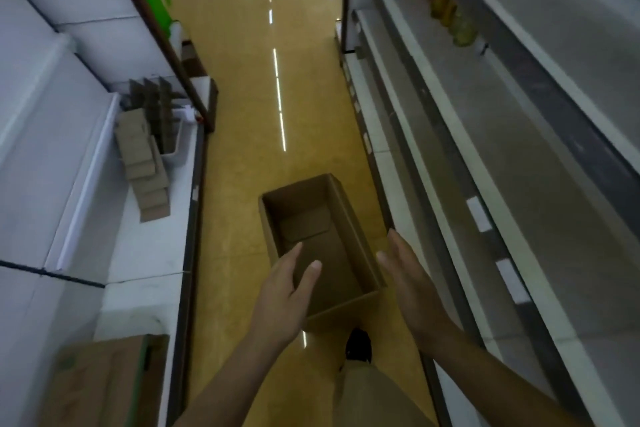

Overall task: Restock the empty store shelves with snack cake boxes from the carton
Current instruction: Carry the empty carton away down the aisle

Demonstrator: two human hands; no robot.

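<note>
Left hand [287, 291] and right hand [412, 288], fingers spread and empty, bracket the carton's [349, 312] near end; we infer a two-sided lift.

Both forearms [235, 381] are bare down to the frame's lower edge. The left grip [287, 291] and right grip [412, 284] are bare too, and the thumbnail on the left one is short and plain. One trouser leg [374, 395] shows, in light khaki cloth. Beyond its hem is a black shoe [358, 345] with a rounded toe, its details too blurred to tell.
</note>
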